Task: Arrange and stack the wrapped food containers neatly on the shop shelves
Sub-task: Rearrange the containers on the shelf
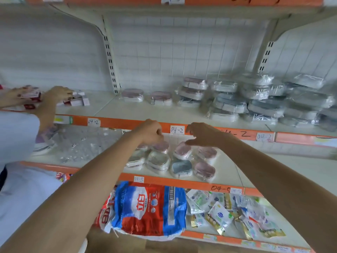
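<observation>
Wrapped containers (171, 159) lie clustered on the middle shelf (273, 167). More stacks (255, 99) sit on the shelf above, right. Bags (149, 207) lie below.

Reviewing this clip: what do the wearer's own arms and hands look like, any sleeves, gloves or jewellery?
Both forearms are bare to the frame edge: no sleeves showing. The left hand and right hand wear no gloves; no rings, watch or bracelet are visible.

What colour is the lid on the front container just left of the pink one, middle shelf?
Grey-blue, under clear wrap: the wrapped container shows best in the head view.
</observation>
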The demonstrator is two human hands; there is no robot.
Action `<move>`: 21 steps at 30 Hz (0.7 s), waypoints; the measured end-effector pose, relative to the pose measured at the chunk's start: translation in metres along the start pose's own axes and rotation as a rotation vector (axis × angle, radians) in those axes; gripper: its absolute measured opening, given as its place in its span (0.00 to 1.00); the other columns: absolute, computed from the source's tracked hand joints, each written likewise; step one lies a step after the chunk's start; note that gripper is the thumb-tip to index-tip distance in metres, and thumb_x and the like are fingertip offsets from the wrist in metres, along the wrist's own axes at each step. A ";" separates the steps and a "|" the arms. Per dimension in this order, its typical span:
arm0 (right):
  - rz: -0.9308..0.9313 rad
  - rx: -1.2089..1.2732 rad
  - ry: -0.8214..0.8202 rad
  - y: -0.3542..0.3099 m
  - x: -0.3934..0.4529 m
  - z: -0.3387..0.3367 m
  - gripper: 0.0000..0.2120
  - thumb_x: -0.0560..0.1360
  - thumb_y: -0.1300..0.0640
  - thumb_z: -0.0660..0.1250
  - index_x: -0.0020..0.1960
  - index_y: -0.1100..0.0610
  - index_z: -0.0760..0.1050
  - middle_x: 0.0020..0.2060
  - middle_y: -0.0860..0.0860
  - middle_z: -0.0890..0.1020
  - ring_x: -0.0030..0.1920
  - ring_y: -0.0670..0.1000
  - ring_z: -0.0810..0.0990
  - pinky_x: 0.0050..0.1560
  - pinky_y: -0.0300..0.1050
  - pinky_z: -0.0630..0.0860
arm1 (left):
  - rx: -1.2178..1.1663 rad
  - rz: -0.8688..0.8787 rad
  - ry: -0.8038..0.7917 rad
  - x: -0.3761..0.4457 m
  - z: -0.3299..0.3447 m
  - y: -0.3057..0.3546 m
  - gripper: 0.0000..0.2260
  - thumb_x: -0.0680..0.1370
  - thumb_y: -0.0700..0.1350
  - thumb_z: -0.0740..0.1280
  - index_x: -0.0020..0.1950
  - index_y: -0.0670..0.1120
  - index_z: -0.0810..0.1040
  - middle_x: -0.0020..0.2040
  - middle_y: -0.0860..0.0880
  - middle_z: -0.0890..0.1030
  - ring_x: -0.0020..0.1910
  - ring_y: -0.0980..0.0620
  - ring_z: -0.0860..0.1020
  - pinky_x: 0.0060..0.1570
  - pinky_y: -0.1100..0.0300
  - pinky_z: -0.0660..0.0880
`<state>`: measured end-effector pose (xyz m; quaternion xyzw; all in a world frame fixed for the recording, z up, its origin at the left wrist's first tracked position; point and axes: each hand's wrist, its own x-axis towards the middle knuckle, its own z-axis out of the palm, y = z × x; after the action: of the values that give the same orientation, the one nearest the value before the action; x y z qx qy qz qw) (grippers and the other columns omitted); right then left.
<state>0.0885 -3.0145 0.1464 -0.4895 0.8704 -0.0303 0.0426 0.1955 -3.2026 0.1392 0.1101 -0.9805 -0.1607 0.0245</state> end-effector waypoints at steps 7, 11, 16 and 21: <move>-0.042 0.045 0.095 0.027 0.082 -0.019 0.27 0.76 0.49 0.67 0.69 0.60 0.66 0.64 0.56 0.72 0.63 0.55 0.72 0.63 0.47 0.68 | 0.121 -0.083 0.091 0.038 -0.032 -0.033 0.08 0.75 0.43 0.65 0.49 0.41 0.82 0.50 0.45 0.82 0.50 0.47 0.79 0.53 0.53 0.76; -0.087 0.008 0.066 0.042 0.140 -0.024 0.28 0.76 0.48 0.66 0.70 0.60 0.65 0.65 0.56 0.71 0.64 0.55 0.71 0.64 0.47 0.67 | 0.234 -0.207 0.004 0.077 -0.061 -0.059 0.10 0.76 0.44 0.65 0.52 0.39 0.80 0.53 0.44 0.81 0.55 0.45 0.78 0.56 0.54 0.74; -0.092 -0.091 0.009 0.064 0.196 -0.039 0.29 0.77 0.47 0.64 0.72 0.60 0.64 0.68 0.55 0.69 0.67 0.56 0.68 0.65 0.48 0.67 | 0.352 -0.277 -0.073 0.125 -0.083 -0.078 0.17 0.78 0.48 0.63 0.60 0.38 0.78 0.61 0.42 0.78 0.60 0.45 0.75 0.58 0.56 0.72; -0.092 -0.081 -0.035 0.066 0.235 -0.038 0.22 0.77 0.52 0.63 0.67 0.62 0.68 0.64 0.57 0.73 0.64 0.57 0.72 0.62 0.51 0.70 | 0.412 -0.293 -0.133 0.153 -0.079 -0.104 0.15 0.77 0.48 0.64 0.60 0.40 0.77 0.61 0.43 0.77 0.59 0.44 0.75 0.55 0.57 0.72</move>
<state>-0.0924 -3.1805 0.1674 -0.5310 0.8465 0.0116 0.0365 0.0743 -3.3577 0.1822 0.2430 -0.9656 0.0338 -0.0867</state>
